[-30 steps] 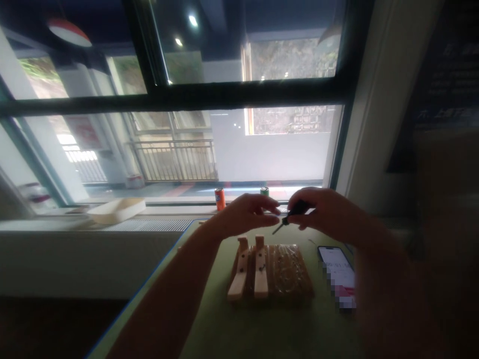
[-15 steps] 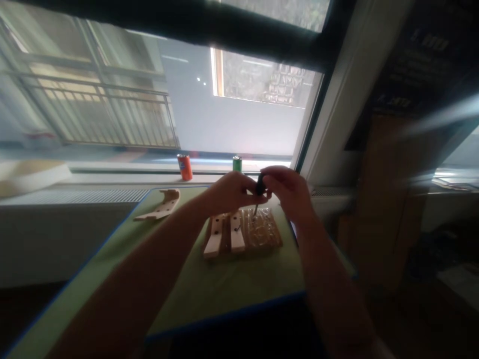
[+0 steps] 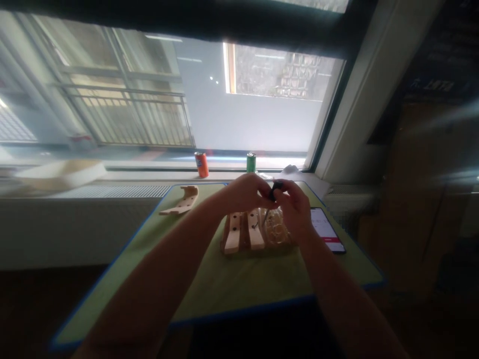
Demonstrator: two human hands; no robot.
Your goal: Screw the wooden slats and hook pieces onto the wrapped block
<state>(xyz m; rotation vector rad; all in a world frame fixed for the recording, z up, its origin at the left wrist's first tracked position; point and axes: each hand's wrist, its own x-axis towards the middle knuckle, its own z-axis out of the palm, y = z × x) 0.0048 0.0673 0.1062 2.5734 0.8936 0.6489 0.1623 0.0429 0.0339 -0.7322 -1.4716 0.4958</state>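
Between both hands, above the board, is a screwdriver with a black handle (image 3: 276,189). Its thin shaft slants down and to the left. My left hand (image 3: 247,193) pinches the handle from the left, while the fingers of my right hand (image 3: 295,203) close on its top. Below lies a brown board under shiny clear film (image 3: 277,230). Two pale wooden pieces with dark holes, a left one (image 3: 232,240) and a right one (image 3: 256,239), rest on it. A small dark screw-like thing sticks out of the right piece. Whether the screwdriver tip touches anything, I cannot tell.
A curved wooden piece (image 3: 183,202) lies at the table's back left. A phone (image 3: 328,233) with a lit screen is on the right. Orange (image 3: 202,165) and green (image 3: 251,162) cans stand on the windowsill, with a white tray (image 3: 63,177) far left.
The view has swung, so everything sits further right. The screwdriver handle now leans more to the right, with both hands still on it. The phone has come into sight beside my right forearm.
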